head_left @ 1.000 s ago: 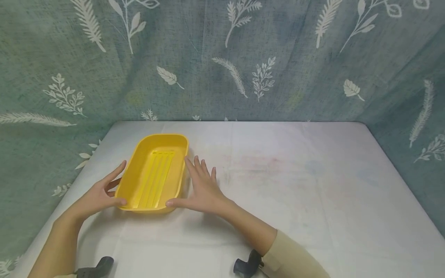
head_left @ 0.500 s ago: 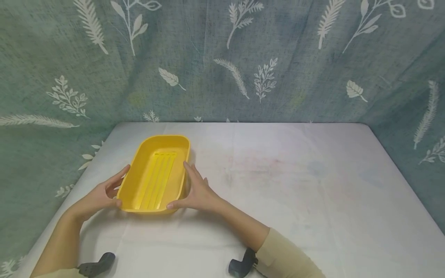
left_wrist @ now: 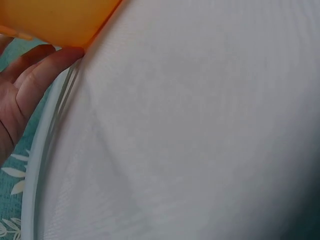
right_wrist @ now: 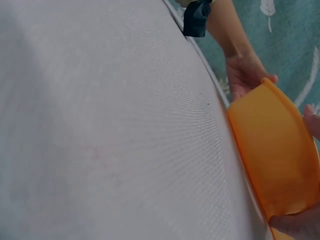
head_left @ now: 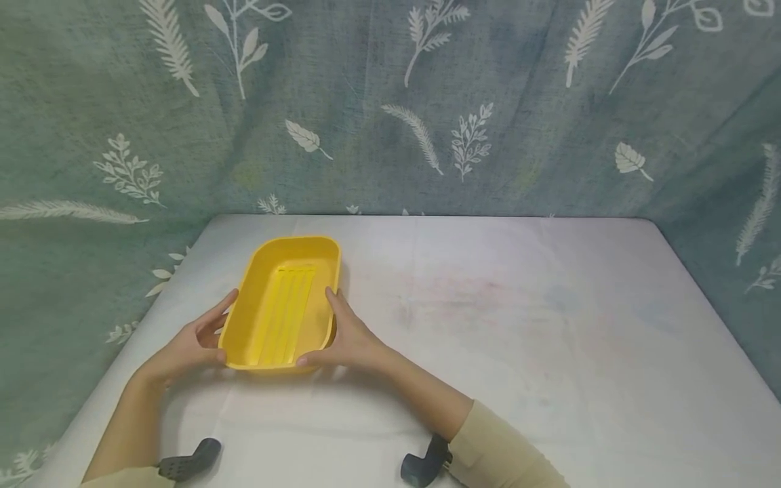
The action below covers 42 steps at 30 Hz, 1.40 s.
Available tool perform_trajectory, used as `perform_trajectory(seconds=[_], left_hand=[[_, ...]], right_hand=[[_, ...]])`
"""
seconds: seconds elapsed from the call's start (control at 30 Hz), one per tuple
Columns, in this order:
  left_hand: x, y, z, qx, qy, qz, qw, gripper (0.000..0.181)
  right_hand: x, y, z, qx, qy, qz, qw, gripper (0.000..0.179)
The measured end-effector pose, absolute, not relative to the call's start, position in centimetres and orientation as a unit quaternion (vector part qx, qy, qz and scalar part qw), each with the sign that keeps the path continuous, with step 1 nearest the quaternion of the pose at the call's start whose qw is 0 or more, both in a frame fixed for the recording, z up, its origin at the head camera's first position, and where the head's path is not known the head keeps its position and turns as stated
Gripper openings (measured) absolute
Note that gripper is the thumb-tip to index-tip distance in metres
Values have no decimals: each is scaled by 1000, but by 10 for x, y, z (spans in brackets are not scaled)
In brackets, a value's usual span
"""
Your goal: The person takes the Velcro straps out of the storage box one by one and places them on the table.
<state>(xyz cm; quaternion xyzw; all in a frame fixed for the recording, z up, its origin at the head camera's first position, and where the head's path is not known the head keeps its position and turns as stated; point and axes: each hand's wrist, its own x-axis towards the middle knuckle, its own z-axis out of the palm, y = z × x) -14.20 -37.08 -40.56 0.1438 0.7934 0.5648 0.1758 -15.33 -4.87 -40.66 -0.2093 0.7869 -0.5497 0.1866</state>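
Note:
A yellow rectangular plastic tray (head_left: pixel 287 315) with rounded corners and a ribbed bottom is on the left of the table, nothing in it. My left hand (head_left: pixel 190 344) grips its near left corner, thumb at the front rim and fingers along the side. On the opposite side my right hand (head_left: pixel 349 341) holds the near right corner, its thumb on the front rim. The left wrist view shows fingertips of the left hand (left_wrist: pixel 32 82) at the tray's (left_wrist: pixel 62 22) lower edge. Seen from the right wrist, the tray's outer wall (right_wrist: pixel 272 150) lies between both hands.
A white cloth with faint stains covers the table (head_left: pixel 488 339). Behind and beside it hangs a green-blue curtain (head_left: pixel 366 176) with white leaf prints. The table's left edge (left_wrist: pixel 35 175) runs close by the left hand. Dark devices (head_left: pixel 192 461) sit on both wrists.
The right hand's spread fingers have come in around the tray's right side. Fingers of the left hand have settled onto its left corner. The whole head view has shifted slightly.

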Motion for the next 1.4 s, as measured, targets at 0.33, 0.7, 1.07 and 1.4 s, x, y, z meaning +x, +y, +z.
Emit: perform_trajectory(seconds=[0.33,0.7,1.07,1.4], left_hand=[[-144,-364,-409,95,807,552,187,97],[-147,-357,-413,115,800,561,182,92],[-150,-345,-414,129,794,566,182,91],[-150,-333,-412,113,806,553,179,92]], right_hand=[[-154,-47,-412,-186,746,-603,212,115],[-153,-38,-413,-156,725,-636,212,114],[-152,-27,-418,-142,731,-639,191,113],[-151,-19,-421,-140,728,-646,182,108]])
